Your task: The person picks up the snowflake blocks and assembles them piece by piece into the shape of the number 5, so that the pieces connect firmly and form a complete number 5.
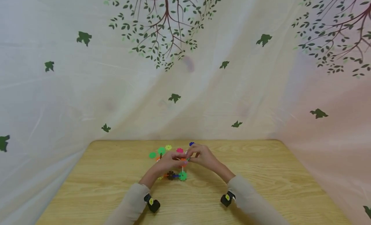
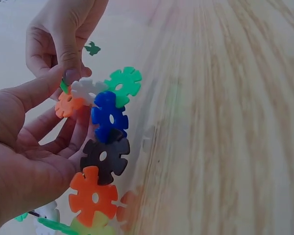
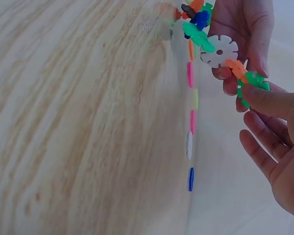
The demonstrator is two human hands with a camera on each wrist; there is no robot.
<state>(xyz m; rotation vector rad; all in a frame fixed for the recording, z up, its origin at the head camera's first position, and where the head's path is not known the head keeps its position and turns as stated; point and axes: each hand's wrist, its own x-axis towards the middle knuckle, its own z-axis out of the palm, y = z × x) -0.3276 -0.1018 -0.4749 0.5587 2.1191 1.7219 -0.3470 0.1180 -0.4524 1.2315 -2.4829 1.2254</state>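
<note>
Several notched plastic flower discs are joined into a chain. My right hand [image 1: 204, 156] pinches a green disc [image 3: 256, 82] between thumb and fingers at the chain's end. The green disc meets an orange disc [image 3: 237, 69], which my left hand [image 1: 168, 161] holds between thumb and fingertips. From there the chain runs through a white disc [image 3: 219, 51], a light green disc [image 2: 123, 82], a blue disc [image 2: 106, 117], a black disc [image 2: 105, 157] and another orange disc [image 2: 92, 197]. In the head view, my left hand hides part of the chain.
Behind the hands, loose discs lie in a row on the wooden table [image 1: 261, 186], among them a pink disc [image 3: 189, 74], a white disc [image 3: 189, 145] and a blue disc [image 3: 191, 179]. A patterned cloth [image 1: 203, 105] hangs along the table's far edge.
</note>
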